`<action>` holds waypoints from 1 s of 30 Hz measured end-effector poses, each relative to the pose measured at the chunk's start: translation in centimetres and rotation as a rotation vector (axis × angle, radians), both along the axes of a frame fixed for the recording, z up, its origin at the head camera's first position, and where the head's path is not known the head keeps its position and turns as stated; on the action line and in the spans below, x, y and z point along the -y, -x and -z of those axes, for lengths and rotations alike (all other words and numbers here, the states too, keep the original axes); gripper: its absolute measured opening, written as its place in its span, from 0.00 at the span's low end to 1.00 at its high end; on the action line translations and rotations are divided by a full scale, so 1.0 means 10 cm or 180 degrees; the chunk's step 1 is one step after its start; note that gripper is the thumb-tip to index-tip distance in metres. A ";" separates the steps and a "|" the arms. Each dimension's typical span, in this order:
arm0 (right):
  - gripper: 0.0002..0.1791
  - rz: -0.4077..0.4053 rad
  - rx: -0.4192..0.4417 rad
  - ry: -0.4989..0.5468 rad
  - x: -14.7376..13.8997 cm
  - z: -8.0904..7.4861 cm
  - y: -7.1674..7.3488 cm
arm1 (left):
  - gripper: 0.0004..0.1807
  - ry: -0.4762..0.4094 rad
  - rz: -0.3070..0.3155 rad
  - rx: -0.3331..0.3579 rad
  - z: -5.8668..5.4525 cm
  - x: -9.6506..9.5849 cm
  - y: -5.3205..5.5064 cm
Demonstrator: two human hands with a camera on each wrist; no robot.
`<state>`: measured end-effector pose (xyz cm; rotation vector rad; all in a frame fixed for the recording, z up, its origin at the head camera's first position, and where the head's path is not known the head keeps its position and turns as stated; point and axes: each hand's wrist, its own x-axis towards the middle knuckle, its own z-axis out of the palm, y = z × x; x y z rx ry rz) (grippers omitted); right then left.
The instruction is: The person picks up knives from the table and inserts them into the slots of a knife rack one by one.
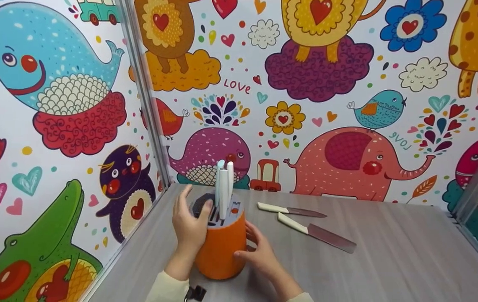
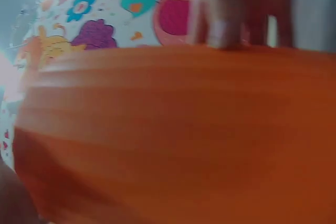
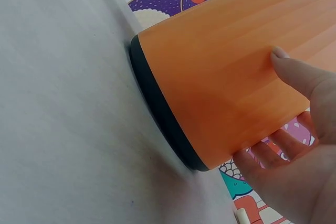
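An orange knife block (image 1: 221, 256) with a dark base stands upright on the table, several pale handles (image 1: 224, 188) rising from its slotted top. My right hand (image 1: 264, 253) holds its right side, thumb on the front and fingers curved round behind, as the right wrist view shows. Against the upper left side rests my left hand (image 1: 190, 226), its fingers pointing up past the rim and its thumb by the slots. In the left wrist view the block's orange wall (image 2: 173, 129) fills most of the picture, blurred. Part of the left hand is hidden there.
Right of the block lie a narrow knife (image 1: 291, 209) and a cleaver (image 1: 318, 233), both with cream handles, on the grey wood-look table (image 1: 373, 272). Walls with printed cartoon animals (image 1: 348, 163) enclose the back and left. Metal posts (image 1: 146, 92) mark the corners.
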<state>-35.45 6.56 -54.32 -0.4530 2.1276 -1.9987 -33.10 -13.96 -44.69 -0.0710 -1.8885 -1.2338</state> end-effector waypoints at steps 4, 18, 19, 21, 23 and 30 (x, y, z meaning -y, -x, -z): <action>0.53 0.0001 -0.0039 0.0030 0.00 -0.01 0.01 | 0.51 0.0031 0.0429 0.0060 0.30 0.10 0.02; 0.52 0.0058 -0.0087 0.0029 -0.03 0.05 -0.01 | 0.65 -0.0514 0.1704 0.0019 0.90 0.30 0.24; 0.52 0.0045 -0.0090 0.0034 -0.04 0.06 0.00 | 0.65 -0.0525 0.1718 0.0020 0.90 0.30 0.25; 0.51 -0.0038 -0.0112 0.0097 -0.07 0.08 0.04 | 0.64 -0.0533 0.1721 -0.0020 0.89 0.31 0.25; 0.50 -0.0121 -0.0165 0.0193 -0.12 0.12 0.10 | 0.64 -0.0547 0.1718 -0.0085 0.88 0.32 0.25; 0.38 0.0509 -0.0731 0.0060 -0.49 0.30 0.30 | 0.61 -0.0627 0.1679 0.0030 0.89 0.33 0.25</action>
